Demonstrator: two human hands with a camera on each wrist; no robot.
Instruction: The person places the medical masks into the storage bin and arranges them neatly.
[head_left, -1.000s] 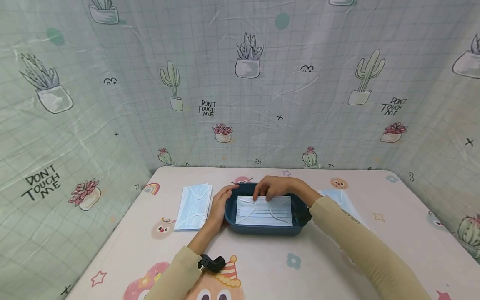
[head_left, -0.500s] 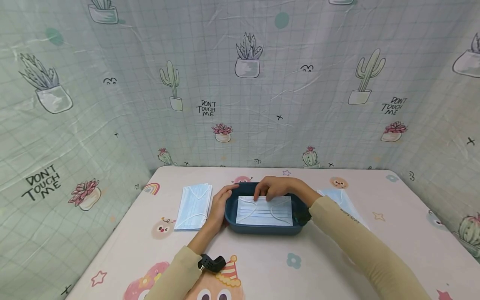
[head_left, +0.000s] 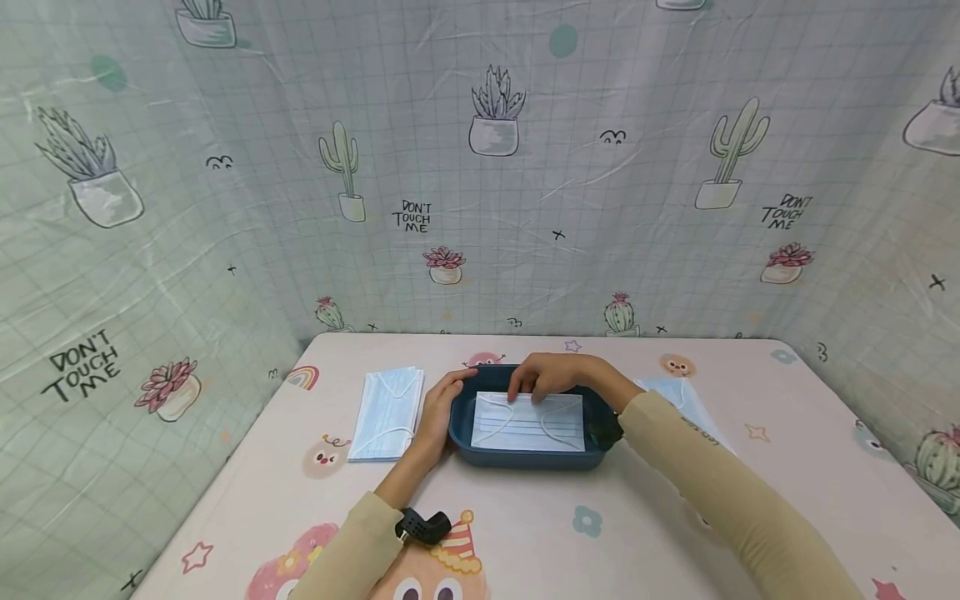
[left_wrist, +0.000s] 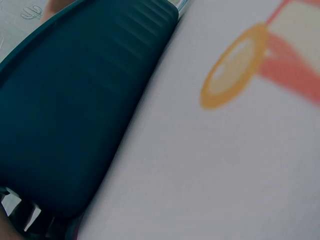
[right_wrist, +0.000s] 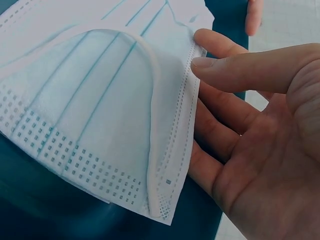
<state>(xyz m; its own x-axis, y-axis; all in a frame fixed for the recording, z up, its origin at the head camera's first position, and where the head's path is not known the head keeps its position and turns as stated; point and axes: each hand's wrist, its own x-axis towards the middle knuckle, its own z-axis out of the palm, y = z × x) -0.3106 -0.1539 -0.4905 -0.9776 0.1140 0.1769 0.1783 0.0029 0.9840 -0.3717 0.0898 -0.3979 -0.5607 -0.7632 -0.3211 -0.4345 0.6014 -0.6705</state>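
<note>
A dark blue plastic basket [head_left: 528, 460] stands mid-table. My left hand [head_left: 437, 408] holds its left side, fingers bent round the far left corner at the rim. The left wrist view shows the basket's outer wall [left_wrist: 85, 105], with most of that hand out of frame. Inside the basket lies a pale blue pleated face mask [head_left: 528, 429] with white ear loops. Reaching in from the right, my right hand [head_left: 547, 375] pinches the mask's far edge. The right wrist view shows the thumb [right_wrist: 225, 72] on the mask's upper face, other fingers behind the edge.
Left of the basket lies a pile of blue masks [head_left: 386, 415]. Another mask [head_left: 686, 400] lies to the right, partly hidden under the right sleeve. A patterned cloth [head_left: 555, 208] hangs behind the pink printed tabletop [head_left: 525, 533].
</note>
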